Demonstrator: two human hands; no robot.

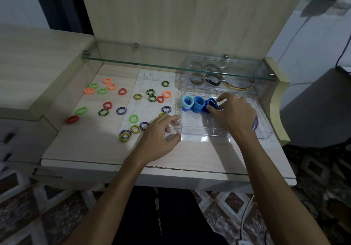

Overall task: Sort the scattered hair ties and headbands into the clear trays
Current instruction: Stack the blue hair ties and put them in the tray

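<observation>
Pinching a dark blue hair tie [211, 104], the right hand [232, 113] was held inside the clear tray [224, 131]; the left hand [161, 138] was rested open against the tray's edge.

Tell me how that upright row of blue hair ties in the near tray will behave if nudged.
The blue hair ties stand on edge, so they would probably topple or roll; the right hand steadies the end one. They look soft, thin and fabric-covered, so likely light and squashy. The smooth clear tray probably lets them slide easily.
</observation>
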